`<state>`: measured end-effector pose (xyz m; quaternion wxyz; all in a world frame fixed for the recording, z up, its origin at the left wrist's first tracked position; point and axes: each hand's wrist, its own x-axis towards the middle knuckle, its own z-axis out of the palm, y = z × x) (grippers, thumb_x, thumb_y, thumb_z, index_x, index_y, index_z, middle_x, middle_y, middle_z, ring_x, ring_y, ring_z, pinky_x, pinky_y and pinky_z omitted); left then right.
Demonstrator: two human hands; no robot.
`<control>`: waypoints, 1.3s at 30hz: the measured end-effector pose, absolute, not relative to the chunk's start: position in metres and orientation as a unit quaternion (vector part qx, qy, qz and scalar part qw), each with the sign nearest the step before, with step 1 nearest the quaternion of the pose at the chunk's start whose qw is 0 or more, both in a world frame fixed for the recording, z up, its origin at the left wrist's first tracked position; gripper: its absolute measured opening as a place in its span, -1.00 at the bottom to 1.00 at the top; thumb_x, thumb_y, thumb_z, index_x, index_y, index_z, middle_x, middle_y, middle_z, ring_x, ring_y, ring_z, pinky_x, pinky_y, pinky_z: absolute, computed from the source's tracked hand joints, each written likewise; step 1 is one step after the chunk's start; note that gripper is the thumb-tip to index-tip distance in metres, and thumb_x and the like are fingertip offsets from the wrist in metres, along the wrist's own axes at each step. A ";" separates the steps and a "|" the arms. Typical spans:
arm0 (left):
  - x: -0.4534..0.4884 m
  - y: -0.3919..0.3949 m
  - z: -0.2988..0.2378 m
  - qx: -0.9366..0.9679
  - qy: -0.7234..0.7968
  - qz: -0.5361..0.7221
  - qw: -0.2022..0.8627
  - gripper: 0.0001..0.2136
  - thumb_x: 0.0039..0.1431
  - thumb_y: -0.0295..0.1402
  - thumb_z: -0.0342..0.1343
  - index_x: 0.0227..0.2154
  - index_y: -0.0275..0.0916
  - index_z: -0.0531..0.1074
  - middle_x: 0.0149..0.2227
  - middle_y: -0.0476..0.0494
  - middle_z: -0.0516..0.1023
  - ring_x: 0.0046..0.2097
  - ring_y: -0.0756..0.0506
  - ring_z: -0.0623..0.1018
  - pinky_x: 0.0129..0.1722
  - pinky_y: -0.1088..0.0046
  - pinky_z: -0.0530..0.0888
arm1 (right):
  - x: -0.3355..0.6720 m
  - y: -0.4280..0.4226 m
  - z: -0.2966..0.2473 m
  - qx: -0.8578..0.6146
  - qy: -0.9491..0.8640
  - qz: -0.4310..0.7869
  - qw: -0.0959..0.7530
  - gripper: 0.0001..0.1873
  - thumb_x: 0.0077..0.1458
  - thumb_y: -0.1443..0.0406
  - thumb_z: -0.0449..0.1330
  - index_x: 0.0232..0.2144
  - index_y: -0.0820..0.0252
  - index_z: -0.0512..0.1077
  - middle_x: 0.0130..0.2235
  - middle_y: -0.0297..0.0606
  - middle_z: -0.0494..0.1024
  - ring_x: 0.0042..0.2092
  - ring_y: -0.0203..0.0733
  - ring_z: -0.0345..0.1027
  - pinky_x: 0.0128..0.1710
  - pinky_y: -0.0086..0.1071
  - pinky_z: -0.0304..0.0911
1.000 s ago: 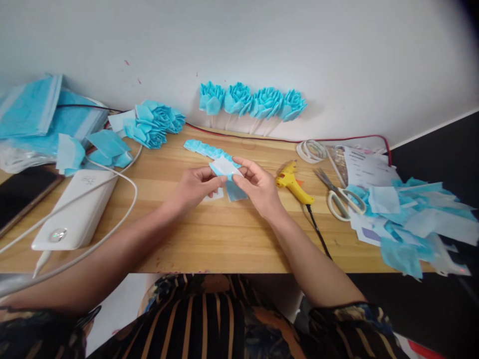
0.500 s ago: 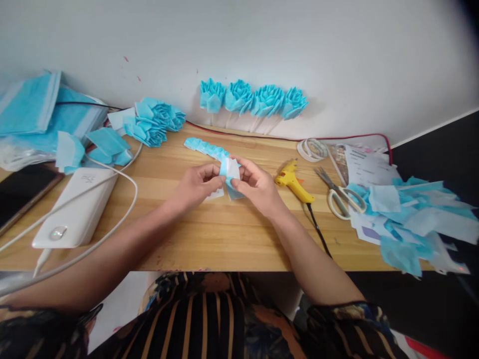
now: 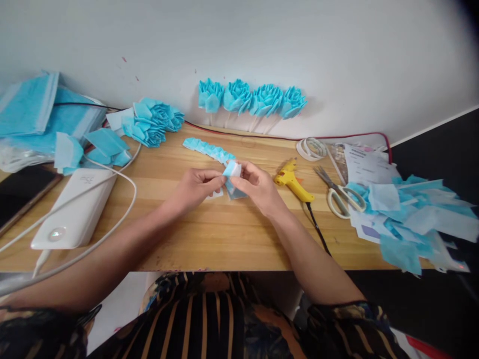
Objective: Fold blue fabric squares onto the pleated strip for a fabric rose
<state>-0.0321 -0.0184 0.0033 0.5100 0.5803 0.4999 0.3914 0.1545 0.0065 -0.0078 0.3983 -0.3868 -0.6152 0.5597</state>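
Note:
Over the middle of the wooden table [image 3: 209,234], my left hand [image 3: 198,187] and my right hand [image 3: 258,185] pinch a small blue-and-white fabric piece [image 3: 231,171] between thumbs and fingers. The piece is partly folded, its white side showing by the right thumb. Beneath it lie more small pieces, mostly covered by my hands. Just beyond my fingers runs a row of folded blue petals [image 3: 205,148]. To the right of my right hand rests a yellow glue gun [image 3: 294,183], touched by neither hand.
Blue fabric flowers [image 3: 237,95] on white stems lean against the wall; more flowers [image 3: 151,122] lie at left. A white power bank [image 3: 77,209] with a cable, a phone [image 3: 24,194] and face masks [image 3: 26,109] sit left. Scissors [image 3: 340,194], tape [image 3: 311,148] and fabric scraps [image 3: 415,214] are right.
The fabric piece has been folded over further, with more blue and less white showing. My fingers have shifted slightly on it; both hands stay in about the same place.

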 end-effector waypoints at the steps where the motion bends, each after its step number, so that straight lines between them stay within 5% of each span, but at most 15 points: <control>1: -0.032 -0.019 0.003 0.596 0.498 0.382 0.500 -0.75 0.08 -0.19 0.15 -0.59 -0.23 0.49 -0.59 -0.01 0.43 -0.51 0.01 0.33 -0.48 0.48 0.24 | 0.155 0.006 -0.007 -0.393 -0.616 0.559 0.393 -0.60 0.01 0.09 0.35 -0.11 0.07 0.48 -0.25 -0.32 0.57 -0.24 -0.23 0.43 -0.28 -0.35 0.40; 7: -0.031 -0.022 0.006 0.643 0.493 0.347 0.473 -0.71 0.14 -0.21 0.10 -0.62 -0.23 0.43 -0.62 0.02 0.34 -0.54 0.03 0.25 -0.51 0.45 0.11 | 0.154 0.006 -0.006 -0.407 -0.636 0.522 0.397 -0.84 0.02 0.19 0.31 -0.37 0.12 0.43 -0.41 -0.40 0.47 -0.39 -0.32 0.31 -0.38 -0.40 0.29; 26: -0.032 -0.018 0.012 0.531 0.513 0.365 0.567 -0.78 0.06 -0.27 0.15 -0.61 -0.25 0.48 -0.61 -0.04 0.45 -0.55 0.02 0.35 -0.51 0.49 0.32 | 0.153 0.002 -0.003 -0.387 -0.738 0.334 0.440 -0.97 0.10 0.32 0.22 -0.35 0.08 0.45 -0.35 -0.37 0.51 -0.28 -0.26 0.38 -0.17 -0.31 0.34; 39: -0.032 -0.019 0.016 0.551 0.544 0.333 0.538 -0.76 0.05 -0.30 0.12 -0.66 -0.25 0.45 -0.64 -0.02 0.41 -0.57 0.04 0.34 -0.55 0.53 0.28 | 0.156 0.005 -0.003 -0.395 -0.721 0.353 0.447 -0.95 0.12 0.29 0.23 -0.31 0.10 0.47 -0.29 -0.35 0.60 -0.25 -0.27 0.47 -0.12 -0.30 0.40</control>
